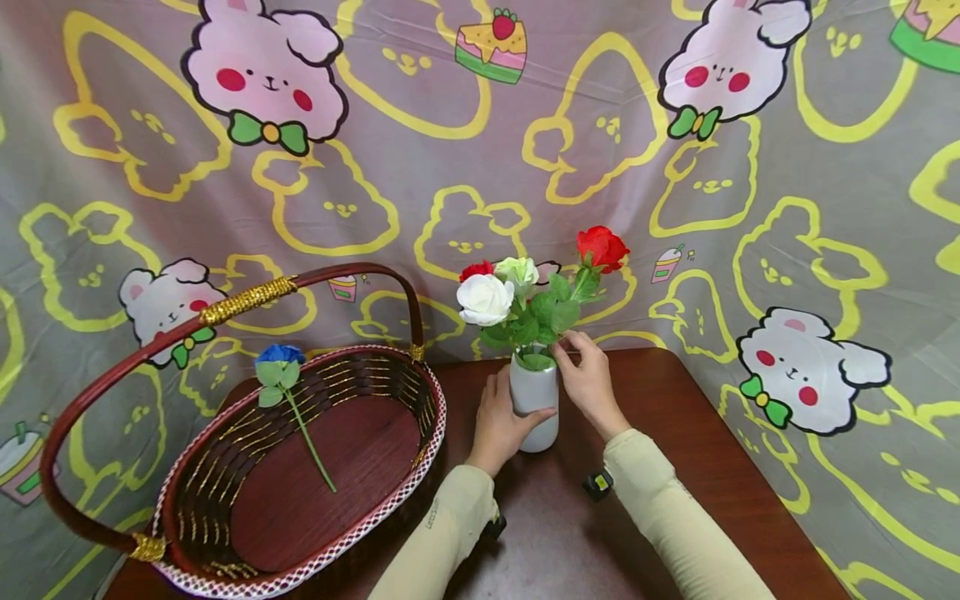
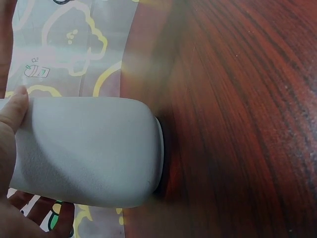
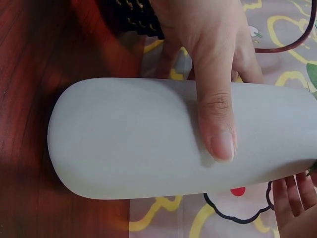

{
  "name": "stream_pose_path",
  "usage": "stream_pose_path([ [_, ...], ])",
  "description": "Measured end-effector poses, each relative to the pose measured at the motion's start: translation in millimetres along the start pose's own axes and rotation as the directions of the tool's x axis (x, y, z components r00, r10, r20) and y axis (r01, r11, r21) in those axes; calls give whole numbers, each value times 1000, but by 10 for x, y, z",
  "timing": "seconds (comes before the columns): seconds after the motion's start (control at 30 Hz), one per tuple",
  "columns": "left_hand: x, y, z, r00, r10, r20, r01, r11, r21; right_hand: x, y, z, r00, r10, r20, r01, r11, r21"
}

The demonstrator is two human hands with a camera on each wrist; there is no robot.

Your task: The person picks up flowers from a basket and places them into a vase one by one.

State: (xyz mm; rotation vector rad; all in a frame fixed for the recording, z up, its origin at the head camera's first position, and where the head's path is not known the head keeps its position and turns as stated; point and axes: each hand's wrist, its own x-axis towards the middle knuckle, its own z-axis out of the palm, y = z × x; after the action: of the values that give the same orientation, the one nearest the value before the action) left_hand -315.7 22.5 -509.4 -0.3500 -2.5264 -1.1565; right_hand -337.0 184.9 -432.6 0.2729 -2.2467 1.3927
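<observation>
A white vase (image 1: 536, 408) stands upright on the table. My left hand (image 1: 501, 421) grips it from the left, the thumb across the front; the right wrist view shows that thumb (image 3: 218, 129) lying on the smooth wall. My right hand (image 1: 588, 375) is at the rim on the right, its fingertips pinching the red rose (image 1: 602, 248) low by its leaves; leaves partly hide the stem there. Also in the vase are a white rose (image 1: 486, 300), a pale green rose (image 1: 517, 271) and another red rose (image 1: 476, 270), half hidden behind the white one.
Left of the vase, a brown woven basket (image 1: 442, 400) with a tall arched handle sits on the dark wood table (image 1: 645, 500). A blue rose (image 1: 280, 354) lies in it, its bloom toward the far rim. Patterned cloth (image 1: 465, 167) hangs behind the table.
</observation>
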Motion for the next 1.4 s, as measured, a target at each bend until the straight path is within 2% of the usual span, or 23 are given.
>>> stream_pose_path([
  [0.1,-4,2,2,1000,-5,5,5,1000,-4,-3,0,-7,999,37,14,-38,999,22],
  [0.3,-5,-2,8,1000,-10,4,10,1000,-12,-26,43,-38,992,112,53,-118,984,131],
  [0.53,3,-5,21,1000,7,-8,-7,1000,-7,-52,123,-124,988,108,111,-131,964,232],
  [0.87,8,-22,16,1000,9,3,-9,1000,-19,-157,217,-332,970,129,205,-171,964,204],
  [1.23,-31,-57,-98,995,38,87,-31,996,-78,-293,364,-424,958,81,274,-121,984,134],
  [1.4,-141,51,-206,998,55,33,-55,998,-4,-348,422,-427,939,75,335,-118,987,111],
])
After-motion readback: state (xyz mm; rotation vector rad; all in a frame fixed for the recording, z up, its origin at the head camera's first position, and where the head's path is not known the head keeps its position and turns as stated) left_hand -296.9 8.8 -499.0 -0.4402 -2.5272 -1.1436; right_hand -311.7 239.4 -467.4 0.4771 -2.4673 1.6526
